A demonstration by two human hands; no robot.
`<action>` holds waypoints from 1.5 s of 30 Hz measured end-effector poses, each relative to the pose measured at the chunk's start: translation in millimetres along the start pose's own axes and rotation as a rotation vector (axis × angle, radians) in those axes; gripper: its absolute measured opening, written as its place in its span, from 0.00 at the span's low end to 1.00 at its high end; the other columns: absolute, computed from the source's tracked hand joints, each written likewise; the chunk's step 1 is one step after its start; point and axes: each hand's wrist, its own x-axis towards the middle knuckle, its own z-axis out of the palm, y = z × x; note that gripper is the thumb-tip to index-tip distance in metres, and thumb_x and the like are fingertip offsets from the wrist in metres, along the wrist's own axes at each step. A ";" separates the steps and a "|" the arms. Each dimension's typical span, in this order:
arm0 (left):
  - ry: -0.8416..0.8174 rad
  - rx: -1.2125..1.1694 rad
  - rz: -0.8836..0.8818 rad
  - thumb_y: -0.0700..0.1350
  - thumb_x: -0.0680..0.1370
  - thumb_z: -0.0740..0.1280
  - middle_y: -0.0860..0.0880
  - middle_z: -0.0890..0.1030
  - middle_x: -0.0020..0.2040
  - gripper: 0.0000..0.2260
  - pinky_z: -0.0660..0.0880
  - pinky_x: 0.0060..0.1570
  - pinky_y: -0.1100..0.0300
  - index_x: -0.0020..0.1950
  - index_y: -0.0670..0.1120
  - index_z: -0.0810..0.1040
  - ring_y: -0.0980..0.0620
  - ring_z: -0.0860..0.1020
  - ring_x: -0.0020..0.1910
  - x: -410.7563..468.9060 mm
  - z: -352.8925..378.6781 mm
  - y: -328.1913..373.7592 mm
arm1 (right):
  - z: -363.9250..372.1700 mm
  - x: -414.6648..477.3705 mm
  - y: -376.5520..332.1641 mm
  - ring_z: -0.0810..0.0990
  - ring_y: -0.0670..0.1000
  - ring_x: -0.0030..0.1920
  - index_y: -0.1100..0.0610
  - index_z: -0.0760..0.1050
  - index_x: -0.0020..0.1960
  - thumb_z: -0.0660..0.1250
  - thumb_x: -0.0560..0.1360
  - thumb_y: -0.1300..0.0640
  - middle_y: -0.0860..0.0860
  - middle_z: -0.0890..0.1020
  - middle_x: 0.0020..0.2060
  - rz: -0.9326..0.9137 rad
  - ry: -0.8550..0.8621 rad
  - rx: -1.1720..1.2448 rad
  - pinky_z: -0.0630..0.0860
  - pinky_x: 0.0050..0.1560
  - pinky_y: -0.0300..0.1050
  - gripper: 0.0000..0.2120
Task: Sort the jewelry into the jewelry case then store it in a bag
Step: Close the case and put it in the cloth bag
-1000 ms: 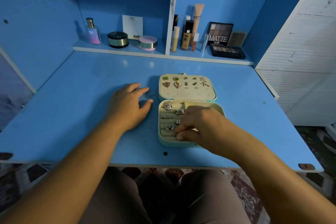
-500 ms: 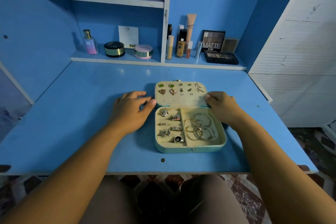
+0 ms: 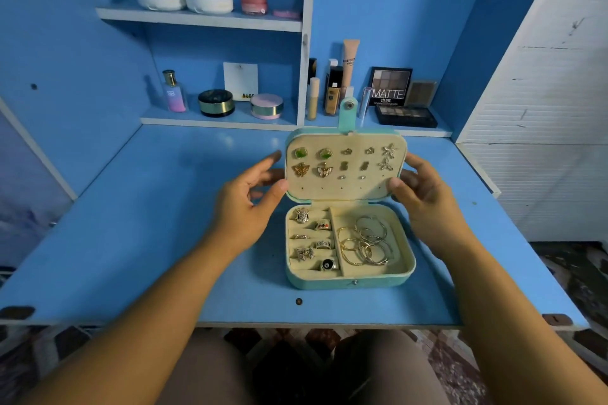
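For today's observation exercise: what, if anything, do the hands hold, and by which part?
The case's raised lid: left hand grips its left edge, right hand its right edge.

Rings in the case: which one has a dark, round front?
The ring in the front row of the case, next to the divider. No other ring there shows a black disc.

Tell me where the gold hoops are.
In the head view, the hoops lie piled in the right compartment of the open case, beside the rings on its left.
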 end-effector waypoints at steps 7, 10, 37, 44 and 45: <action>-0.101 0.195 0.266 0.58 0.76 0.67 0.60 0.81 0.54 0.15 0.78 0.53 0.59 0.62 0.58 0.77 0.59 0.80 0.53 -17.3 -18.9 20.3 | -26.5 -32.2 -8.4 0.81 0.39 0.51 0.47 0.78 0.57 0.67 0.74 0.49 0.37 0.83 0.47 -0.190 -0.001 -0.180 0.74 0.53 0.31 0.12; -0.165 0.274 0.316 0.52 0.76 0.68 0.58 0.80 0.58 0.16 0.74 0.56 0.67 0.64 0.55 0.77 0.60 0.78 0.57 -31.1 -25.7 21.9 | -37.5 -47.1 -3.5 0.81 0.42 0.54 0.38 0.78 0.58 0.68 0.69 0.36 0.39 0.83 0.51 -0.206 -0.052 -0.232 0.76 0.55 0.34 0.19; -0.458 0.467 0.398 0.60 0.68 0.74 0.60 0.60 0.76 0.21 0.58 0.67 0.72 0.54 0.58 0.68 0.63 0.59 0.74 -59.4 -6.7 25.0 | -3.9 -79.3 -11.8 0.55 0.45 0.76 0.44 0.70 0.69 0.63 0.74 0.37 0.46 0.64 0.73 -0.401 -0.326 -0.733 0.50 0.76 0.54 0.25; -0.463 0.410 0.380 0.63 0.69 0.72 0.61 0.60 0.76 0.23 0.66 0.64 0.66 0.56 0.58 0.67 0.63 0.64 0.72 -58.8 -6.9 21.6 | 3.3 -80.8 -2.4 0.56 0.45 0.76 0.48 0.71 0.68 0.66 0.72 0.38 0.50 0.66 0.72 -0.419 -0.267 -0.733 0.52 0.75 0.58 0.27; -0.458 0.396 0.375 0.64 0.69 0.71 0.61 0.60 0.76 0.22 0.70 0.62 0.62 0.56 0.59 0.66 0.62 0.65 0.71 -58.8 -5.5 21.2 | 3.8 -81.4 -2.5 0.55 0.45 0.76 0.47 0.72 0.68 0.66 0.71 0.37 0.50 0.66 0.72 -0.404 -0.259 -0.727 0.52 0.75 0.58 0.28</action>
